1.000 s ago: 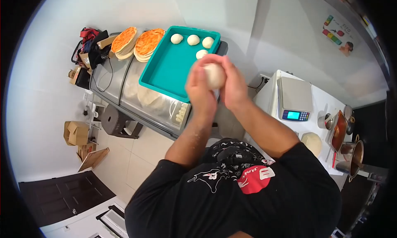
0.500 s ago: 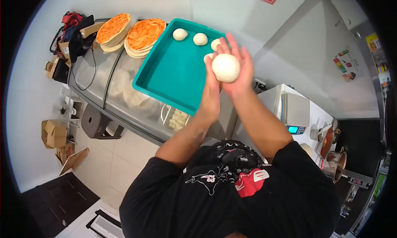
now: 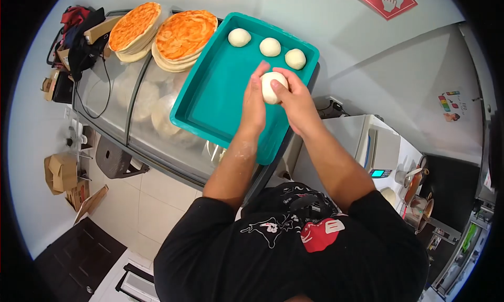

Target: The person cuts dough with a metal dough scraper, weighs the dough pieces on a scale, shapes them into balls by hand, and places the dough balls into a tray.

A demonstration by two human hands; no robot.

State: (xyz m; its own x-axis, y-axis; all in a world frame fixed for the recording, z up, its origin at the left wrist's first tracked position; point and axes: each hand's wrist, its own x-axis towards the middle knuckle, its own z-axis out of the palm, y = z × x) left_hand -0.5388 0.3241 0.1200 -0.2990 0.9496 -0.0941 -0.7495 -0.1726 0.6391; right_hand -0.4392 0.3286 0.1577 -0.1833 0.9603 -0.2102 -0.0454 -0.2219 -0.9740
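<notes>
A smooth, pale dough ball [image 3: 273, 88] is held between my two hands above the teal tray [image 3: 181, 113]. My right hand [image 3: 299, 103] curls round its right side, with the thumb across its front. Against its left side lies my left hand [image 3: 255, 103], cupped with the fingers pointing up. Along the tray's far side rest three more dough balls: one at the left [image 3: 239, 38], a middle one [image 3: 270, 47] and one at the right [image 3: 295, 59]. Part of the tray floor behind my hands is hidden.
Two stacks of sauced pizza bases, a left stack [image 3: 135, 26] and a right stack [image 3: 185, 37], stand on the glass-topped counter [image 3: 105, 105] left of the tray. To my right are a digital scale [image 3: 386, 149] and pots [image 3: 417, 210]. A dark stool [image 3: 113, 157] stands below the counter.
The dough ball lay on my upturned, open right palm; now both hands close round its sides, slightly further left. The view has shifted, and a partly seen fourth ball in the tray no longer shows.
</notes>
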